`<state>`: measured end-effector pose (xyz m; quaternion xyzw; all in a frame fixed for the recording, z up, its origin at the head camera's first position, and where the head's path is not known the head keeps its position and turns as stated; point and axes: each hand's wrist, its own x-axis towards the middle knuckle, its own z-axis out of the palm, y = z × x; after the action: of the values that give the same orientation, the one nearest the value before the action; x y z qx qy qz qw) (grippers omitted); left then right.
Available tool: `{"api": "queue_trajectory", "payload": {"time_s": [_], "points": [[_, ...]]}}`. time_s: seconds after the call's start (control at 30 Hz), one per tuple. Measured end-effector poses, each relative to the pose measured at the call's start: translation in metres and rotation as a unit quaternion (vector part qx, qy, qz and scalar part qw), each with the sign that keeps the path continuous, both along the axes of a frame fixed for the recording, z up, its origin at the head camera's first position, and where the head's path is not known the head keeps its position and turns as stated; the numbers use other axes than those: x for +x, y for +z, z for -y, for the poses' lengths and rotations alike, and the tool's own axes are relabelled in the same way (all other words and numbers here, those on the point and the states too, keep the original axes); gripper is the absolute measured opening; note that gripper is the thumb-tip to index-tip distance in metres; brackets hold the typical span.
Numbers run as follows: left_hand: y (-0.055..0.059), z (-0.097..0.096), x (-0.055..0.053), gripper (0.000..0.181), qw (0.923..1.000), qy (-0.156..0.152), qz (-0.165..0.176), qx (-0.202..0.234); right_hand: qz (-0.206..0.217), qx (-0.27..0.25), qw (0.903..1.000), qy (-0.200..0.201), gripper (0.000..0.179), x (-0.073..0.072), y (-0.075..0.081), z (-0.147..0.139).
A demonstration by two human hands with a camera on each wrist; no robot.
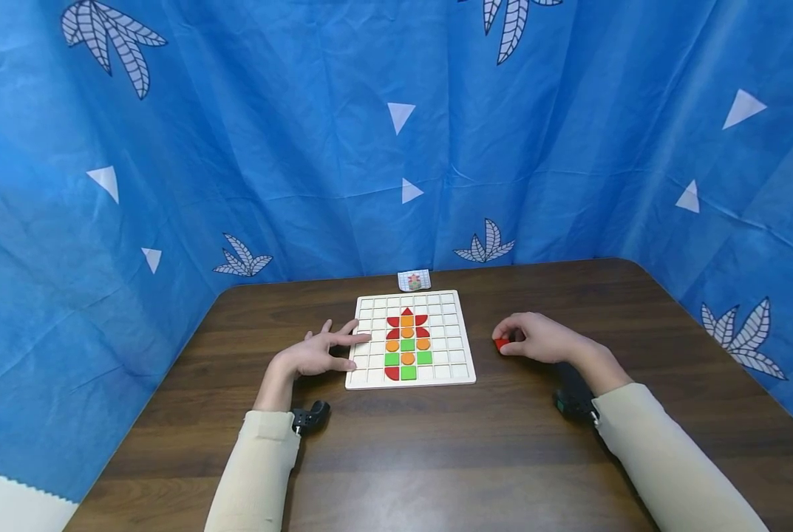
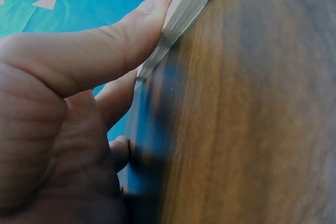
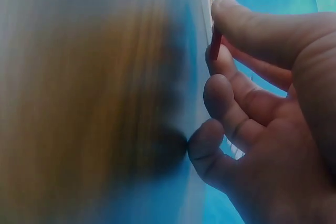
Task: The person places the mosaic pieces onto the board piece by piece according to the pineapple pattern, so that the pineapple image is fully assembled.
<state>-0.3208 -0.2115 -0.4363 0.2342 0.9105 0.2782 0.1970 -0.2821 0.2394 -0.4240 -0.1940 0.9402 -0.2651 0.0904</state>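
A white gridded board (image 1: 446,373) lies on the table, bearing red, orange and green tiles grouped in its middle columns. Along the bottom row are a red quarter-round tile (image 1: 392,374) and a green square tile (image 1: 408,373). My left hand (image 1: 312,356) rests on the board's left edge with fingers spread and nearly straight; in the left wrist view the thumb (image 2: 126,35) touches that edge. To the right of the board, my right hand (image 1: 536,338) pinches a red tile (image 3: 216,44) between thumb and fingertips, just above the table. Its exact shape is hidden by the fingers.
Behind the board lies a small card (image 1: 414,281) printed with a coloured pattern on a grid. The dark wooden table (image 1: 396,458) ends at a blue curtain (image 1: 343,148) at the back and both sides. Each wrist carries a black camera mount (image 1: 311,417).
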Motion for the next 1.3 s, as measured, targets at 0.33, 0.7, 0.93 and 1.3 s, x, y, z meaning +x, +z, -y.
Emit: {"api": "queue_trajectory", "payload": {"time_s": [0.33,0.7,0.93,1.3], "points": [[0.001,0.0,0.0,0.062,1.0,0.003,0.003,-0.003,-0.016,-0.009,0.9992,0.035,0.021,0.009,0.007,0.041],[0.004,0.0,0.002,0.061,1.0,-0.001,0.005,0.005,-0.013,-0.018,0.9989,0.042,0.027,0.014,0.01,0.08],[0.004,0.001,0.001,0.061,1.0,0.001,0.006,0.004,-0.015,-0.024,0.9979,0.058,0.027,0.015,0.009,0.103],[0.004,-0.001,0.001,0.06,1.0,-0.001,0.001,0.0,-0.023,-0.029,0.9949,0.094,0.026,0.021,0.005,0.128]]}}
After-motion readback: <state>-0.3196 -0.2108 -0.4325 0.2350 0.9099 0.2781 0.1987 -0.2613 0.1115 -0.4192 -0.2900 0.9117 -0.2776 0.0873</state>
